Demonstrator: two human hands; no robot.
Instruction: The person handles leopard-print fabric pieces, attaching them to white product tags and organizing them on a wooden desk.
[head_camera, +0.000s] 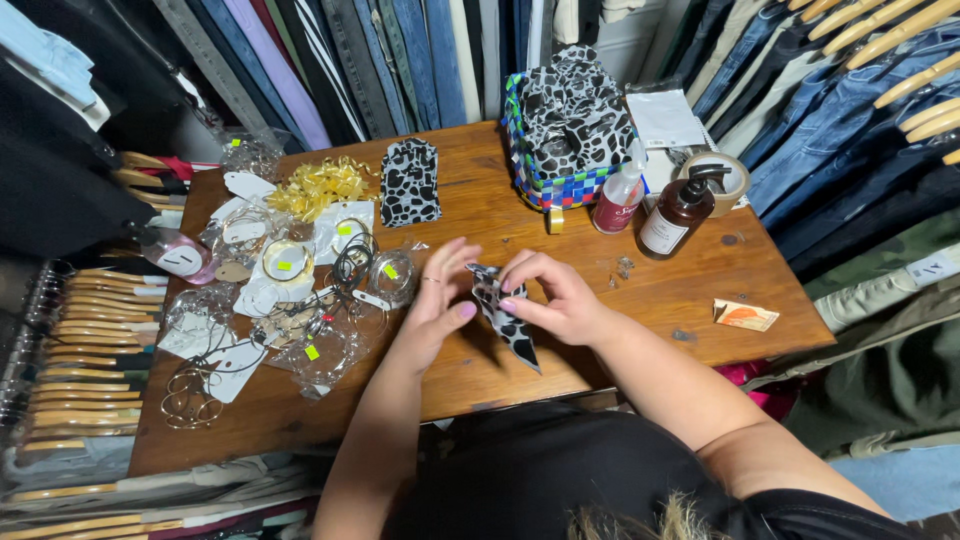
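Racks of hanging jeans (420, 60) and trousers ring a wooden bench (600, 290) on three sides; wooden hangers (95, 340) stack along its left edge.

At the bench's back edge, a woven blue-and-green basket (545, 185) stuffed with black-and-white spotted fabric. Just right of it, a small red spray bottle (618, 205), a brown pump bottle (680, 215) and a roll of tape (735, 175). A flat spotted pouch (410, 182) lies left of the basket, a heap of yellow ribbon (318, 185) beside that.

Left half of the bench: clear bags of bangles and hoops (300, 290) with paper tags, crowded and overlapping.

Near the front edge, centre: left hand (435, 305) and right hand (555, 300) together hold a narrow spotted fabric strip (505, 325), just above the bench. Right fingers (515, 303) pinch its upper end; left fingers (462, 312) press against its side, thumb clamped on the cloth. The strip's lower end hangs free, pointing toward the person.

A small orange card (745, 316) lies near the right edge.
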